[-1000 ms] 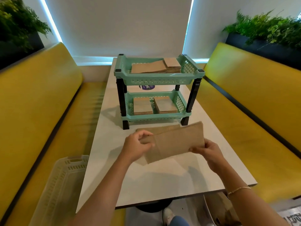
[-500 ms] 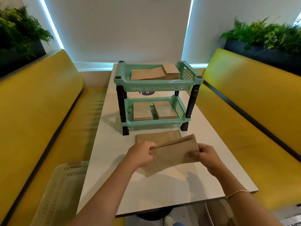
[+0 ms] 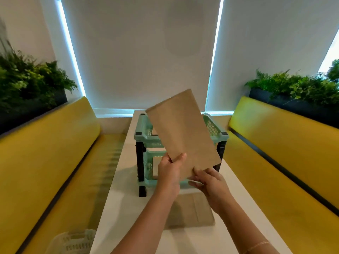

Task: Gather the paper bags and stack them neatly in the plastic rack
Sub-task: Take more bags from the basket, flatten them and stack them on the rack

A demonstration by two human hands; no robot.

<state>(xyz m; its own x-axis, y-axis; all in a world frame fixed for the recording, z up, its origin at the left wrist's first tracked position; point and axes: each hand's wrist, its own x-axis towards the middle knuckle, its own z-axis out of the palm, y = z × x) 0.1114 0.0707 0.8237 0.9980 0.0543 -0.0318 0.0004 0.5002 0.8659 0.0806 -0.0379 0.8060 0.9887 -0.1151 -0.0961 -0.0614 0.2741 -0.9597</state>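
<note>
A flat brown paper bag [image 3: 183, 132] stands upright and tilted in front of the rack, held at its lower edge by both hands. My left hand [image 3: 169, 173] grips the lower left corner with the thumb on the front. My right hand [image 3: 209, 184] pinches the bottom edge from the right. The mint-green two-tier plastic rack [image 3: 145, 138] with black posts stands on the white table [image 3: 122, 208] behind the bag, its contents mostly hidden. Another brown paper bag [image 3: 190, 211] lies flat on the table under my hands.
Yellow bench seats [image 3: 45, 162] run along both sides of the table. A pale perforated plastic crate [image 3: 71, 242] sits on the left bench near me. Planters with green ferns [image 3: 31, 83] top the seat backs. White blinds cover the window behind.
The bag has been lifted from low over the table and turned upright in front of the rack. The view has tilted upward and moved closer to the rack.
</note>
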